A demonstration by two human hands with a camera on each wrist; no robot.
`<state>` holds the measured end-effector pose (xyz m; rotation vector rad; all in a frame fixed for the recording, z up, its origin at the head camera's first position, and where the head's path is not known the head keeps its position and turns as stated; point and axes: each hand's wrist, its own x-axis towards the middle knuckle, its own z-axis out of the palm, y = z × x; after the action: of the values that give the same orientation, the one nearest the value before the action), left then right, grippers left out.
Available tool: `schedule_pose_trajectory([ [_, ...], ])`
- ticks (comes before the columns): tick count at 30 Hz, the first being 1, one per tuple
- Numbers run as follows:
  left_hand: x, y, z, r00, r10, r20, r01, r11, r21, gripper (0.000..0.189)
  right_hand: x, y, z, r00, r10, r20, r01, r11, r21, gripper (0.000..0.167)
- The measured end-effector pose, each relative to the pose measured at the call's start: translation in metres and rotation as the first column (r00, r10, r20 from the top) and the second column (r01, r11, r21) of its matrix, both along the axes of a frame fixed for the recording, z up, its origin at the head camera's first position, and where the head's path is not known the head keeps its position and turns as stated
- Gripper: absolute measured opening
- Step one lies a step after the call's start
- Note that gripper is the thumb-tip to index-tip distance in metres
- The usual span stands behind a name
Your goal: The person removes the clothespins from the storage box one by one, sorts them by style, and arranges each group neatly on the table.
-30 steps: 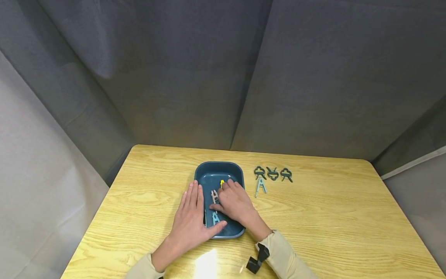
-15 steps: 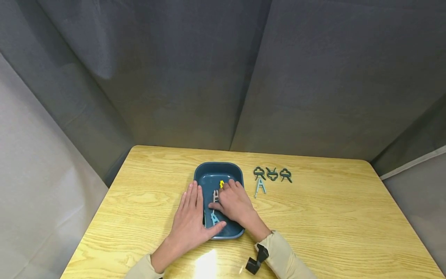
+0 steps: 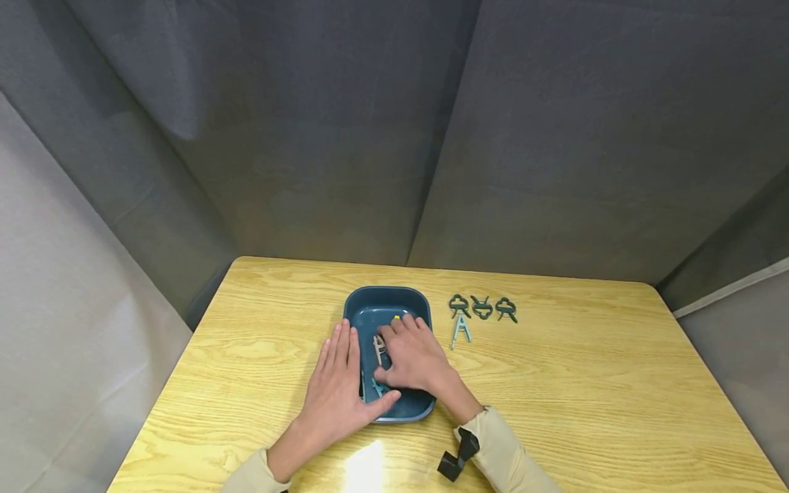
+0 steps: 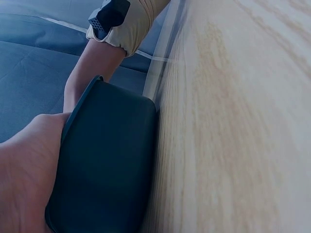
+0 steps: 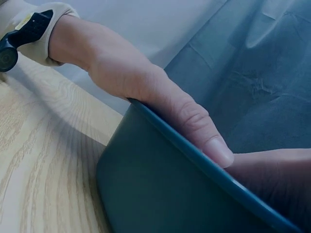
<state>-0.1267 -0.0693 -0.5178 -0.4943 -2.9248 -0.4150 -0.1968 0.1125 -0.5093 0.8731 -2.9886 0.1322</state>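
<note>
A dark blue bin (image 3: 385, 293) stands on the table with several small clips inside. My left hand (image 3: 339, 390) lies along its left rim, fingers straight and thumb over the near end; the left wrist view shows the bin's outer wall (image 4: 104, 160). My right hand (image 3: 416, 356) reaches into the bin, index finger and thumb apart around a beige clip (image 3: 379, 347). Its other fingertips are hidden, so a hold cannot be made out. A light blue clip (image 3: 378, 387) lies by the thumb, and a bit of a yellow clip (image 3: 397, 317) shows beyond the fingers.
On the wooden table (image 3: 585, 370), right of the bin, three dark green clips (image 3: 483, 307) lie in a row. A light blue clip (image 3: 461, 331) sits just below the leftmost one. Grey curtains (image 3: 320, 137) hang behind the table.
My right hand has shifted slightly within the bin, its index finger moving to the beige clip and its thumb lower. The yellow clip is now mostly covered. My left hand stays put.
</note>
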Motion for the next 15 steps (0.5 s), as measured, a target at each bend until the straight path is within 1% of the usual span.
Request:
schedule_pose_trajectory([
  [3,-0.0003,0.0001,0.0002,1.0,-0.001,0.01,0.001,1.0,-0.004,0.129,-0.0002,0.0011,0.0017,1.0,0.023,0.018,-0.023,1.0,0.014,0.08],
  [8,0.0,0.0,0.0011,1.0,-0.001,0.019,0.001,1.0,-0.002,0.129,-0.0004,0.0012,0.0022,0.999,0.031,0.03,-0.032,0.999,0.026,0.081],
  [15,0.0005,0.0,0.0011,1.0,-0.004,-0.019,0.004,1.0,0.002,0.129,0.0001,0.0008,0.0019,0.999,0.033,0.017,-0.033,0.999,0.007,0.081],
])
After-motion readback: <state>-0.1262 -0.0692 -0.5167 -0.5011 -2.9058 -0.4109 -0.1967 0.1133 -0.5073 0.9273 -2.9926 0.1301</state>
